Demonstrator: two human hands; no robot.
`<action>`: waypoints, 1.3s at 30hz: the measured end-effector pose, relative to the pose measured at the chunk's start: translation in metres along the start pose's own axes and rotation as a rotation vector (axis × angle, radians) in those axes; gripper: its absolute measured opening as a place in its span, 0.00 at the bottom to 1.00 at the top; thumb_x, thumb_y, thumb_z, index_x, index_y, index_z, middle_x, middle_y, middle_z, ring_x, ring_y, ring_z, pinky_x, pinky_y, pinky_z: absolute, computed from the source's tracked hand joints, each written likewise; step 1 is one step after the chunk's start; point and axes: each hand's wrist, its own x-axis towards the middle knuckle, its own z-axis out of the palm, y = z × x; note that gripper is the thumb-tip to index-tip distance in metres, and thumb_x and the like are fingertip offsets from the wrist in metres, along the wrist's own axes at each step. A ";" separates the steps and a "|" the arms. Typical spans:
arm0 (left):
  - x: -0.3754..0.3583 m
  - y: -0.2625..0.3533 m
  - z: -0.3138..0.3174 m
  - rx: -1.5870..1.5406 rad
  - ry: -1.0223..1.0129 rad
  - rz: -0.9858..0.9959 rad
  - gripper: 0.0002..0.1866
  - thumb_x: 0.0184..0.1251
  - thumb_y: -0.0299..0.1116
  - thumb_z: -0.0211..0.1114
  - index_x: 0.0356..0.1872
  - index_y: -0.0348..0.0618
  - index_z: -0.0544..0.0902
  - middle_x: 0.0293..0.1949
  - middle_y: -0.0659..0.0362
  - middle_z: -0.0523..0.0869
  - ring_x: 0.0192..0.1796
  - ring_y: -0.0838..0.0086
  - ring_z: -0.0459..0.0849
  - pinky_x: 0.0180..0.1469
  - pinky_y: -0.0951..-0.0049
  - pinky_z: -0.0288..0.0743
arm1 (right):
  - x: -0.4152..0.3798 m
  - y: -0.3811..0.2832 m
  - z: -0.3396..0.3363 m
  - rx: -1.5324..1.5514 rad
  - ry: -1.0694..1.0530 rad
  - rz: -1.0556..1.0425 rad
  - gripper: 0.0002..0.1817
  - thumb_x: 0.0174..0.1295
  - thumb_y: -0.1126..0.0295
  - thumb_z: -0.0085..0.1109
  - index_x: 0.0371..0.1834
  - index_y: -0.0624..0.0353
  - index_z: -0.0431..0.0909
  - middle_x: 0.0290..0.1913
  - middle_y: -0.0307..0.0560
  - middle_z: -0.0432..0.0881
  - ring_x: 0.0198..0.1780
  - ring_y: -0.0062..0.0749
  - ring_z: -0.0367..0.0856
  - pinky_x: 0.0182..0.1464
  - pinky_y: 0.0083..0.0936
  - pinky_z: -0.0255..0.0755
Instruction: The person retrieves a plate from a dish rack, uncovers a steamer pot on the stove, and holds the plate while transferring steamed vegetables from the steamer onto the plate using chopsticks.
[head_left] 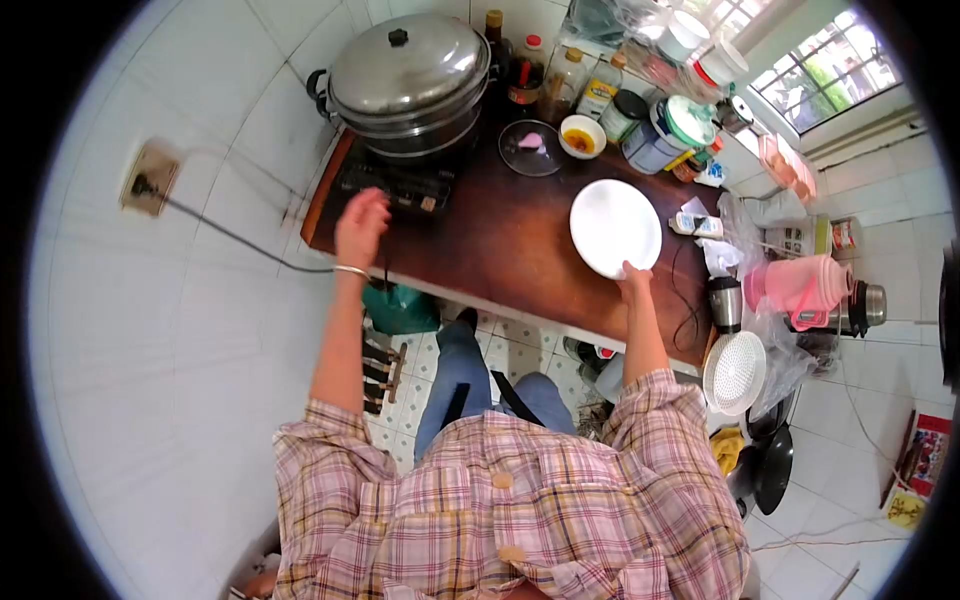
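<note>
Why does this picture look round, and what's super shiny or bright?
In the head view, probably a very wide lens: the corners are black; in the head view, the metal lid shines, the window is bright with daylight, and the white plate shows little detail.

Left grip (362, 225) loosely curled, right grip (635, 281) pinching.

Looks forward and steeply down from the head, wide fisheye; takes in checked shirt (430, 510), left hand (362, 220), right hand (635, 281), surface (500, 245), all near.
</note>
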 end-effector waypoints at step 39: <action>-0.030 -0.021 0.015 0.170 -0.264 -0.500 0.14 0.69 0.44 0.52 0.40 0.42 0.73 0.29 0.60 0.82 0.27 0.75 0.82 0.24 0.82 0.73 | -0.113 -0.114 -0.013 -0.077 -0.607 -0.306 0.16 0.63 0.72 0.52 0.52 0.66 0.66 0.32 0.48 0.78 0.30 0.25 0.78 0.28 0.19 0.77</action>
